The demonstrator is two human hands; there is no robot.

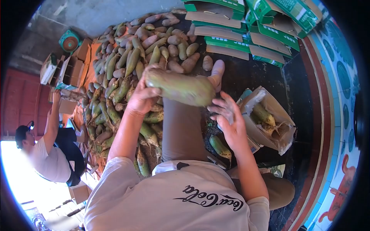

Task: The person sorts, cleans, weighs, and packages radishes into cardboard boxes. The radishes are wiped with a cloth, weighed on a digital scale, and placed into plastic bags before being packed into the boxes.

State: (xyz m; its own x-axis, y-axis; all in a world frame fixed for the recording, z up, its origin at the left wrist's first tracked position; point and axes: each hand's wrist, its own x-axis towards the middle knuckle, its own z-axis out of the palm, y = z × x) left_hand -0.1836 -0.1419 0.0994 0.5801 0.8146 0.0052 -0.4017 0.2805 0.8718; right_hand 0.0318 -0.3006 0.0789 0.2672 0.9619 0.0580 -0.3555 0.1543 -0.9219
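A large green radish (181, 87) is held up in front of my legs, lying nearly level across the view. My left hand (144, 92) grips its left end, with the thumb along the near side. At the other end my right hand (227, 111) is open, its fingers spread and the fingertips close to the radish's tip. To the right of that hand stands a cardboard box (283, 133) lined with clear plastic, with a green radish (264, 114) inside. Another green radish (220, 146) lies on the dark floor below my right hand.
A big pile of radishes (111, 73) covers the floor ahead and to the left. Stacked green cartons (227, 44) stand at the back right. At far left a co-worker (54, 154) reaches toward an open divided carton (70, 73). A low ledge (322, 77) borders the right side.
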